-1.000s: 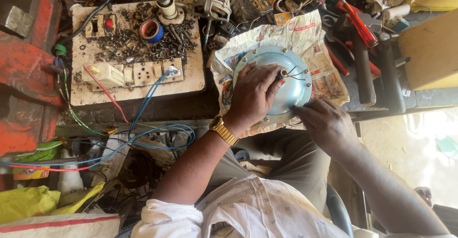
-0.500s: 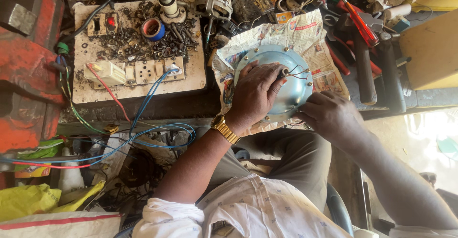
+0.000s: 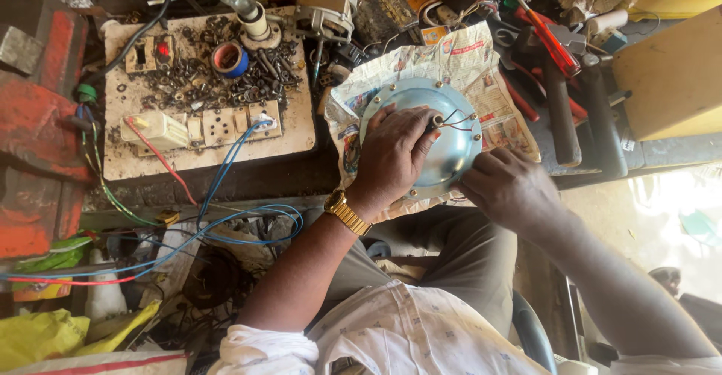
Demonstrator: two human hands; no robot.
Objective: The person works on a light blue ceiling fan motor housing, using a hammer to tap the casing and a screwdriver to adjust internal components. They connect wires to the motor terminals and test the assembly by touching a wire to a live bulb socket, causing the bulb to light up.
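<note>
Daylight floods in from the right, overexposing the floor [image 3: 677, 217] to white glare, while the left of the workbench [image 3: 45, 119] sits dimmer in soft shadow; focus is sharp throughout.
</note>
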